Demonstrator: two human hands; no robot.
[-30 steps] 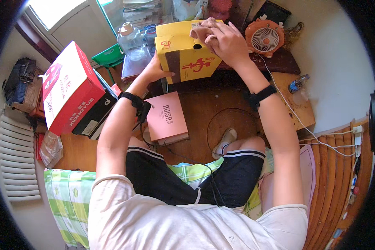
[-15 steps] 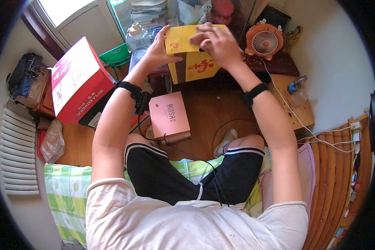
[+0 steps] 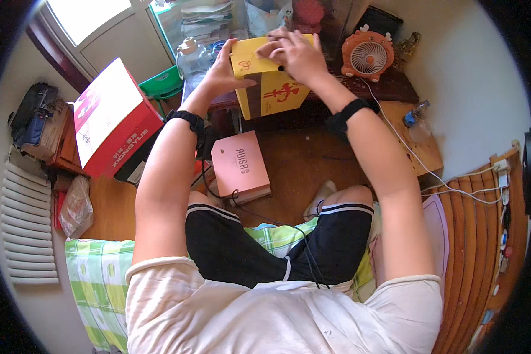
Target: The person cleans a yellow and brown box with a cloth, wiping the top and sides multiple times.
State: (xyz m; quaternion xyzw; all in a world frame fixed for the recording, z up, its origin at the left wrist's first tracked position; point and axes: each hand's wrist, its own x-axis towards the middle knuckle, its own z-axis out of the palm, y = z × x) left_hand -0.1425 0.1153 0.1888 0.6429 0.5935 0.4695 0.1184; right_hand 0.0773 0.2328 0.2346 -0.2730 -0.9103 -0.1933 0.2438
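A yellow cardboard box [image 3: 283, 100] with red markings and a brown panel stands at the front edge of the dark desk. My left hand [image 3: 219, 74] grips its left side, thumb across the front face and fingers along the side. Over the box's top is my right hand [image 3: 298, 58], its fingers apart and slightly bent, a little blurred. I cannot make out whether the fingertips touch the top. Each wrist wears a black strap.
A pink box [image 3: 242, 162] lies on the floor below the desk. At left stands a large red and white box [image 3: 115, 118]. A clear jug [image 3: 193, 59] is left of my left hand; an orange fan [image 3: 367, 55] with a white cable stands right of my right hand.
My right hand has shifted slightly left across the top of the yellow box. My left hand keeps its grip, and the whole view has moved a little.
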